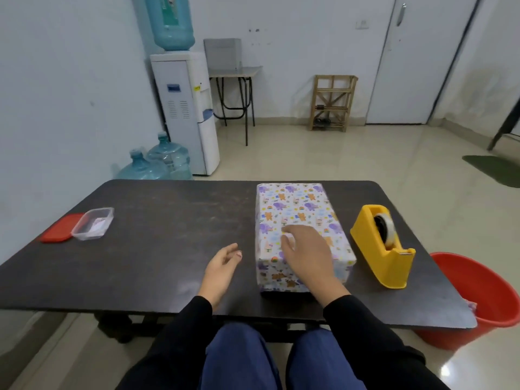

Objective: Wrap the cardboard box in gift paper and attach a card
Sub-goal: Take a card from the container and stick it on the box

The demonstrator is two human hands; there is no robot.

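Box [298, 209] reaches the tabletop's [157, 235] far edge, dispenser [385, 257] at its 3 o'clock. Right hand [305, 254] loose over it, left hand [222, 268] relaxed at 9, both empty.

We find a broad bare stretch of the dark table [168, 235] between the clear container [92, 228], its red lid [57, 232] touching it at far left, and the wrapped box [295, 209]; our left hand [221, 268] sits in that stretch, just beside the box; our right hand [305, 251] covers the box's near top; a narrow lane parts box from yellow tape dispenser [385, 249]; a red bucket [484, 299] stands at the table's right edge.
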